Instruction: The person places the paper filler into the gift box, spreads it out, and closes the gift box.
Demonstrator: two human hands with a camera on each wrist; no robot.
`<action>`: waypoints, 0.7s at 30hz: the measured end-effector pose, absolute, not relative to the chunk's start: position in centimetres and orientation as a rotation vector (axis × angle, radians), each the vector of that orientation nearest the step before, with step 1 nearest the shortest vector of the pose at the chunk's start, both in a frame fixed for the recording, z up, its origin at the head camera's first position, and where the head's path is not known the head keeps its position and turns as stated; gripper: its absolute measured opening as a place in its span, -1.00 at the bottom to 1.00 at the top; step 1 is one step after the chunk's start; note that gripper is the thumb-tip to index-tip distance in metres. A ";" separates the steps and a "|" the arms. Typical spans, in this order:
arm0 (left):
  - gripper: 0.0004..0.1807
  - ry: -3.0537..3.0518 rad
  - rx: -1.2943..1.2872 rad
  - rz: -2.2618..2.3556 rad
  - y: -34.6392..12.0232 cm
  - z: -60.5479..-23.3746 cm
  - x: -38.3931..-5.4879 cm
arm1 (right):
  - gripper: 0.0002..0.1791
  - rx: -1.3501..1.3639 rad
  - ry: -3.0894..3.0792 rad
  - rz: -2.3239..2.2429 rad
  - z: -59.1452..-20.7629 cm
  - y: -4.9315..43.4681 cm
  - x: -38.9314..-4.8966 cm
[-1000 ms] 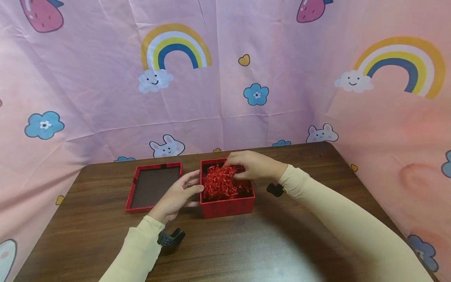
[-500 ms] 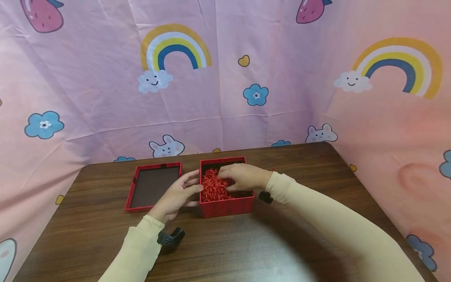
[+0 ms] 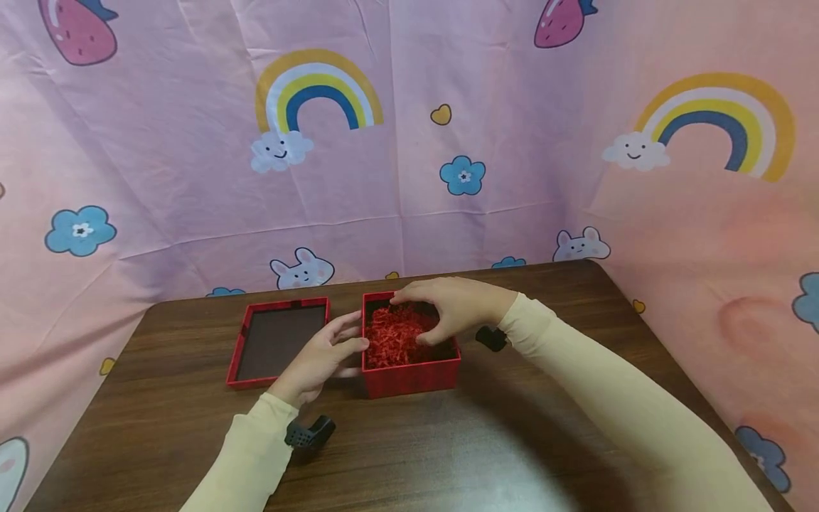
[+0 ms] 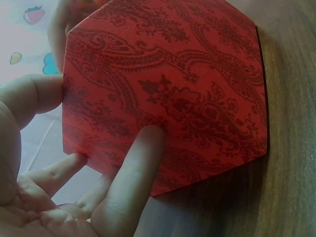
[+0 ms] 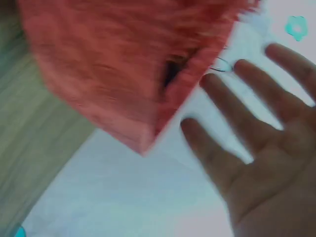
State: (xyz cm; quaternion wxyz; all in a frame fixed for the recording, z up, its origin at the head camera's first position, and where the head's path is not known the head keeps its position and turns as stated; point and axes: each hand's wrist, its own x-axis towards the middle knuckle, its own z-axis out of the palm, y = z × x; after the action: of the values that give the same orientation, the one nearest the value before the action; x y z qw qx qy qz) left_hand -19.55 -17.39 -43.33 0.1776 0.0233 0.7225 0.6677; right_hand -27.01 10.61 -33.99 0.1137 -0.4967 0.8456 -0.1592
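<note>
An uncovered red box (image 3: 412, 382) holds crinkled red shredded paper (image 3: 393, 334). My left hand (image 3: 318, 359) rests against the box's left side, its thumb near the top rim. In the left wrist view, extended fingers touch the paisley-patterned box wall (image 4: 182, 84). Over the right part of the box, my right hand (image 3: 457, 302) is spread, with thumb and fingers arched apart above the paper. The right wrist view, blurred, has the right hand (image 5: 276, 158) with its fingers separated and nothing between them, beside a box corner (image 5: 138, 128).
The red-rimmed lid (image 3: 278, 345), dark inside, lies upturned left of the box on the wooden table (image 3: 409, 455). A pastel printed cloth (image 3: 409, 199) hangs behind the table and along its sides. Each wrist carries a black device (image 3: 310, 432).
My right hand dips into the box with the paper, then rises and spreads its fingers. The shredded paper sits lower and flatter than a second ago. My left hand keeps its place.
</note>
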 end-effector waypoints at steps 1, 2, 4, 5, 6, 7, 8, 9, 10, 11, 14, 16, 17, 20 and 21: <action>-0.20 2.046 0.068 1.888 -17.4 -43.4 -19.5 | -0.24 -1.463 2.474 -0.483 -33.8 10.6 -26.9; -0.19 2.046 0.069 1.889 -17.4 -43.4 -19.5 | -0.25 -1.472 2.469 -0.496 -33.6 10.6 -26.7; -0.19 2.042 0.071 1.895 -17.4 -43.5 -19.6 | -0.32 -1.490 2.461 -0.534 -33.6 10.3 -26.5; -0.19 2.039 0.072 1.898 -17.4 -43.5 -19.6 | -0.36 -1.504 2.459 -0.542 -33.7 10.1 -26.4; -0.19 2.035 0.071 1.901 -17.4 -43.5 -19.6 | -0.39 -1.512 2.458 -0.538 -34.0 9.9 -26.3; -0.19 2.032 0.068 1.905 -17.4 -43.5 -19.6 | -0.42 -1.513 2.461 -0.520 -34.3 9.5 -26.3; -0.19 2.031 0.075 1.906 -17.5 -43.5 -19.6 | -0.45 -1.513 2.461 -0.494 -34.7 9.2 -26.2; -0.19 2.027 0.068 1.908 -17.4 -43.5 -19.6 | -0.47 -1.511 2.460 -0.461 -35.2 8.9 -26.3; -0.19 2.025 0.065 1.910 -17.4 -43.5 -19.6 | -0.48 -1.509 2.459 -0.424 -35.7 8.7 -26.3; -0.20 2.024 0.057 1.912 -17.4 -43.5 -19.6 | -0.49 -1.507 2.459 -0.383 -36.2 8.4 -26.3; -0.20 2.028 0.057 1.912 -17.4 -43.4 -19.5 | -0.52 -1.507 2.475 -0.268 -37.5 7.9 -26.3; -0.20 2.030 0.058 1.911 -17.4 -43.3 -19.4 | -0.55 -1.513 2.504 -0.170 -38.2 7.7 -26.3; -0.21 2.032 0.058 1.911 -17.4 -43.3 -19.4 | -0.57 -1.512 2.516 -0.125 -38.5 7.6 -26.3; -0.22 2.034 0.067 1.908 -17.4 -43.2 -19.4 | -0.60 -1.497 2.527 -0.023 -39.2 7.3 -26.3; -0.22 2.035 0.063 1.910 -17.4 -43.2 -19.4 | -0.61 -1.493 2.521 -0.013 -39.3 7.2 -26.3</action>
State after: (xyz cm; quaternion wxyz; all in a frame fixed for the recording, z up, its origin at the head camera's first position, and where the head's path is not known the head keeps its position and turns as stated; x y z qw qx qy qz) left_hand -19.35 -17.42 -43.19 0.1741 0.0224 0.7177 0.6739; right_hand -26.29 7.19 -39.34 0.1056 -0.5066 0.8557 -0.0046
